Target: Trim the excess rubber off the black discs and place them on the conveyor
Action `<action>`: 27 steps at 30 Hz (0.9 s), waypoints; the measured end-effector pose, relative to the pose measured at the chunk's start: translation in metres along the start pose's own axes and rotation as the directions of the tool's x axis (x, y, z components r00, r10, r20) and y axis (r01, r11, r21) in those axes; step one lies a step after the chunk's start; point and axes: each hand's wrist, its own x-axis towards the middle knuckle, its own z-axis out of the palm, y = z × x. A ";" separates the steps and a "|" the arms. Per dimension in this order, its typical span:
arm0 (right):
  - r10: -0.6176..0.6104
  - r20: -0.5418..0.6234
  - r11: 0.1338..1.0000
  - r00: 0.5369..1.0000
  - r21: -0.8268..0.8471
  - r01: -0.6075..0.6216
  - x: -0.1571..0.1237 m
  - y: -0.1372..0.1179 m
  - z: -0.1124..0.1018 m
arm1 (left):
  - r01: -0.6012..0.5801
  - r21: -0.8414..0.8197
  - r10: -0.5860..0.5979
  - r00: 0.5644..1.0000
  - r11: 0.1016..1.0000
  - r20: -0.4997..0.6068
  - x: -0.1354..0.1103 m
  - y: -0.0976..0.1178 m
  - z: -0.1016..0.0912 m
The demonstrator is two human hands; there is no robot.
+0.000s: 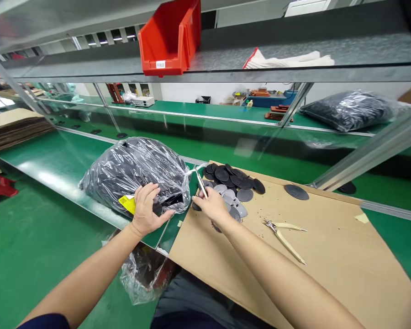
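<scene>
A large clear plastic bag (137, 160) stuffed with dark parts lies on the green bench, its neck gathered at the right. My left hand (145, 210) rests on its near side with fingers spread, beside a yellow label (128, 203). There is a hole in the plastic near that thumb. In my right hand (210, 204) is a slim pale metal tool (201, 182), its tip at the bag's gathered neck; its exact kind is unclear. Grey discs (229, 194) and black discs (238, 177) lie piled beside and beyond this hand.
Cutting pliers (283, 235) with cream handles lie on the cardboard sheet (322, 265). A lone black disc (296, 192) sits by its far edge. Overhead, a shelf holds a red bin (171, 41) and white gloves (287, 60). Slanted metal posts (376, 141) support the shelf.
</scene>
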 end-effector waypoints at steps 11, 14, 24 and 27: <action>0.051 -0.068 0.998 0.996 -0.036 -0.053 0.049 -0.009 0.034 | -0.082 0.153 0.050 0.978 0.985 0.203 0.063 -0.019 0.028; 0.047 -0.108 0.999 0.993 -0.017 -0.050 0.049 0.000 0.029 | -0.014 0.182 -0.013 0.989 0.983 0.147 0.075 -0.029 0.036; 0.024 -0.206 0.991 0.978 0.132 0.004 0.063 -0.002 0.036 | -0.148 0.051 0.103 0.858 0.988 0.503 0.110 -0.015 0.045; 0.023 -0.207 0.989 0.978 0.148 0.008 0.068 -0.007 0.040 | -0.088 0.111 0.003 0.795 0.990 0.606 0.123 -0.025 0.061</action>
